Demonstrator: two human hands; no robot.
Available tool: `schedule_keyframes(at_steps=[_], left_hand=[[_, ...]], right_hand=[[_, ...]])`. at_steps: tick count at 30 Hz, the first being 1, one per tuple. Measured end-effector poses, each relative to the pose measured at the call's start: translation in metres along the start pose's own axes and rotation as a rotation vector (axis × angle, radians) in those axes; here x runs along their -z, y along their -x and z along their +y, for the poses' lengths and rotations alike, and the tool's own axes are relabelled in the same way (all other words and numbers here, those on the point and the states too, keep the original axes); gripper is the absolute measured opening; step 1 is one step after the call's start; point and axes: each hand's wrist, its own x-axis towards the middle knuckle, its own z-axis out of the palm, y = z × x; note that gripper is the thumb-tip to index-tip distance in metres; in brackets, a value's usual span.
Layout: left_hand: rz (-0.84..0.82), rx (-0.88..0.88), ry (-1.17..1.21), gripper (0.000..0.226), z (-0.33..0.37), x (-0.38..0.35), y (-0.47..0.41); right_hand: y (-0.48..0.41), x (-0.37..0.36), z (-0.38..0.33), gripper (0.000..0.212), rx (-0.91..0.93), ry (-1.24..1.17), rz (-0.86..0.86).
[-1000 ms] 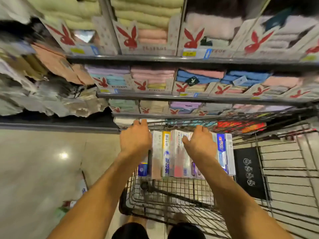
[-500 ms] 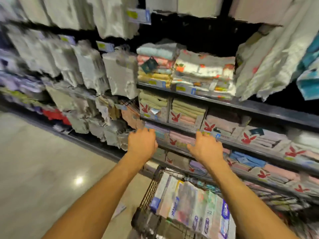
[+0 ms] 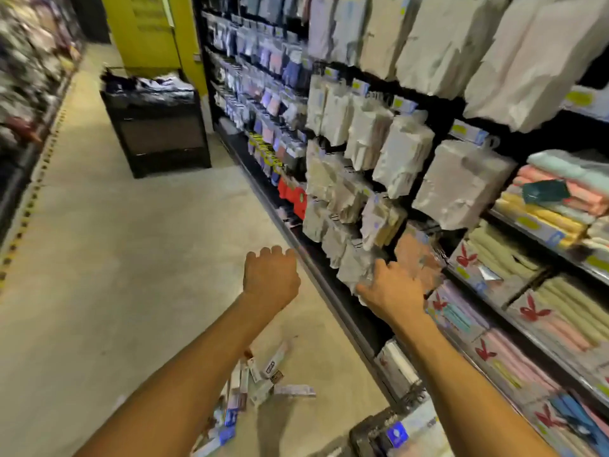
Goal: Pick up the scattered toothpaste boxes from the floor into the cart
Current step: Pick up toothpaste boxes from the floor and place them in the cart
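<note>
Several toothpaste boxes (image 3: 260,380) lie scattered in a loose pile on the beige floor, below my left forearm. A corner of the wire cart (image 3: 369,433) shows at the bottom edge, with boxed toothpaste (image 3: 415,427) inside it. My left hand (image 3: 271,277) is raised in the air over the aisle, seen from the back, fingers bent loosely forward and holding nothing. To its right, my right hand (image 3: 392,291) hovers in front of the shelf with relaxed fingers, also empty. Neither hand touches the cart or any box.
A tall shelf unit (image 3: 329,282) runs along the right, hung with packaged cloths and stacked with folded towels (image 3: 543,209). A black display bin (image 3: 158,133) stands down the aisle in front of a yellow pillar (image 3: 148,28). More shelving lines the far left.
My view has swung left and up from the cart to the aisle. Both hands have come off the stack of boxes in the cart and now hang empty in the air.
</note>
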Motion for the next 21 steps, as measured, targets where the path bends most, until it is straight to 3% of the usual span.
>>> schedule_keyframes(at_steps=[10, 15, 19, 21], left_hand=[[-0.174, 0.195, 0.005, 0.041, -0.222, -0.090, 0.035], [-0.269, 0.220, -0.003, 0.038, -0.275, -0.173, 0.043], [-0.428, 0.288, 0.038, 0.036, -0.298, -0.268, 0.051], [-0.419, 0.324, 0.047, 0.037, -0.306, -0.328, 0.059]], right_hand=[[-0.031, -0.098, -0.207, 0.049, 0.142, -0.054, -0.142], [-0.042, -0.184, -0.256, 0.048, 0.118, -0.119, -0.192], [-0.051, -0.283, -0.280, 0.051, 0.108, -0.150, -0.282], [-0.058, -0.342, -0.292, 0.054, 0.108, -0.147, -0.314]])
